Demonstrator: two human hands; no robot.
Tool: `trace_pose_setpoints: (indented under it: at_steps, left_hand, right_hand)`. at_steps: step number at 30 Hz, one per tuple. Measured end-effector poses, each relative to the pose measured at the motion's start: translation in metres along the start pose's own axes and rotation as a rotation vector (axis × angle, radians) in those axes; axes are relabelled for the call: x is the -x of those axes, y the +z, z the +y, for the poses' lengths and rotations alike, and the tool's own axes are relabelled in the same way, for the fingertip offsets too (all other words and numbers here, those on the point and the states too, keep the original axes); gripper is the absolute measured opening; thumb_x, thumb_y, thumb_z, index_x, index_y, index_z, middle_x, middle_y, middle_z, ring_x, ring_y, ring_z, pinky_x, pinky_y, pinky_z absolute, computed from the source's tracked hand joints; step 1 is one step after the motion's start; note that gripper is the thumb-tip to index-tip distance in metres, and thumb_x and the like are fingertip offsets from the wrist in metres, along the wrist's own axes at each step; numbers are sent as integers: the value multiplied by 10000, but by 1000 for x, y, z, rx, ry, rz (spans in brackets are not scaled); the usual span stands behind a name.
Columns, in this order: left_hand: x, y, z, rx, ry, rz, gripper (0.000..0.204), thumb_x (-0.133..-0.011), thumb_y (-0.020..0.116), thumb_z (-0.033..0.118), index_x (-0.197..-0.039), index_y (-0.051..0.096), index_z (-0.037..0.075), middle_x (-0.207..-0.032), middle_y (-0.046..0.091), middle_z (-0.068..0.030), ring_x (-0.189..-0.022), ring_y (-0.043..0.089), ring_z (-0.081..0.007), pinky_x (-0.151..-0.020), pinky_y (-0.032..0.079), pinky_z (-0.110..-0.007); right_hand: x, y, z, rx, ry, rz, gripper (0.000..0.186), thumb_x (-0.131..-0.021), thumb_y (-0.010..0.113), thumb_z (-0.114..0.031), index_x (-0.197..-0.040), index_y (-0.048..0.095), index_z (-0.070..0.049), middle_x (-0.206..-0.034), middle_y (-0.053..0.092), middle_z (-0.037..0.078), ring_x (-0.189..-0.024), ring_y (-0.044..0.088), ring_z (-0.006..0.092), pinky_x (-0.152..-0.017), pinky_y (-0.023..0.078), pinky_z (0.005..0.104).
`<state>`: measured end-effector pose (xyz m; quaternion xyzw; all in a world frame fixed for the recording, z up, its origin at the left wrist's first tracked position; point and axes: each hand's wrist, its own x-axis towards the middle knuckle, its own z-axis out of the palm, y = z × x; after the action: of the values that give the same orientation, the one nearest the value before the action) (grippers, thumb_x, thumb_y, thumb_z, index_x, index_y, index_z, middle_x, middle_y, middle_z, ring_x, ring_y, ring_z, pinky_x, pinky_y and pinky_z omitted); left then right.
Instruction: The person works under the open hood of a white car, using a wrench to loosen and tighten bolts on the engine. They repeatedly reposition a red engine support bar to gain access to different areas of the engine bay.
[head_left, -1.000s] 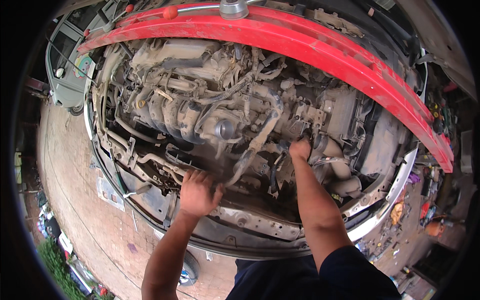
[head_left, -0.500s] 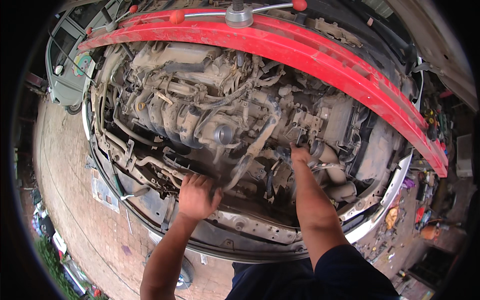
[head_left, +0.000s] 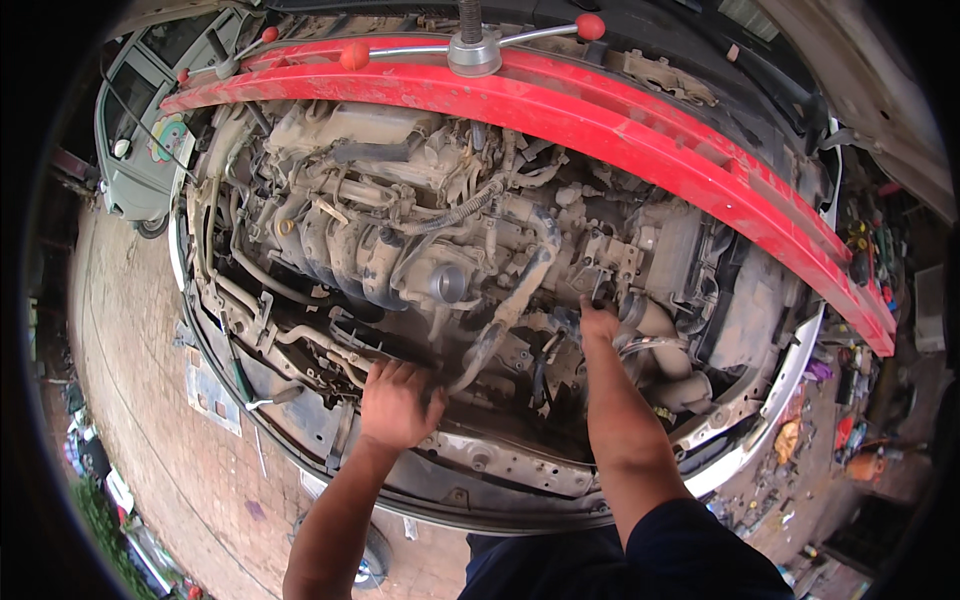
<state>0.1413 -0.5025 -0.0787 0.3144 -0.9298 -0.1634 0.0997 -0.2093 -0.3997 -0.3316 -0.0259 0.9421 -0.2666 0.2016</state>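
A dusty, uncovered engine fills the bay in front of me. My left hand rests palm down at the bay's front edge, by the radiator support panel. Its fingers bend forward over the edge, with the thumb apart. My right hand reaches deep into the bay, just below a metal bracket right of the engine. Those fingers are closed, with the tips against small parts there; what they hold is too small to make out. A bent hose runs between my hands.
A red support beam with a threaded rod and red-knobbed handle spans the bay above the engine. A green-handled tool lies on the front left panel. Loose parts litter the ground at right. A grey vehicle stands at far left.
Both hands stay in nearly the same places. My right hand has shifted slightly downward, and the whole view has moved a little.
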Motion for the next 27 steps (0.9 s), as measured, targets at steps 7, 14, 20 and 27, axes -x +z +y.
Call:
trace_pose_setpoints:
  at_steps: [7, 14, 20, 27]
  left_hand:
    - [3, -1, -1, -8, -37, -67, 304, -797, 669, 280, -976, 733, 43, -958, 700, -135, -950, 639, -321, -930, 451, -441]
    - [-5, -2, 3, -6, 21, -48, 306, -798, 666, 276, -983, 730, 41, -958, 698, -131, -950, 634, -312, -925, 452, -431]
    - [7, 1, -4, -7, -32, -52, 302, -800, 666, 278, -979, 728, 43, -946, 692, -132, -938, 632, -313, -917, 449, -430]
    - [-2, 0, 2, 5, -15, -49, 247, -798, 672, 261, -940, 726, 66, -955, 694, -129, -950, 624, -314, -909, 437, -428]
  right_hand:
    - [9, -14, -11, -41, 83, -122, 756, -861, 731, -542, -1332, 587, 32, -1320, 630, 255, -1184, 614, 425, -1000, 478, 476]
    - [-28, 14, 37, -207, 152, -54, 788, -810, 791, -549, -1284, 623, 58, -1280, 663, 230, -1166, 631, 380, -971, 489, 457]
    - [39, -37, -37, -352, 254, -216, 765, -842, 773, -540, -1238, 633, 99, -1253, 669, 228, -1128, 641, 344, -922, 503, 449]
    - [-12, -6, 15, -260, 206, -239, 769, -819, 785, -541, -1274, 635, 61, -1348, 621, 238, -1203, 615, 343, -945, 503, 439]
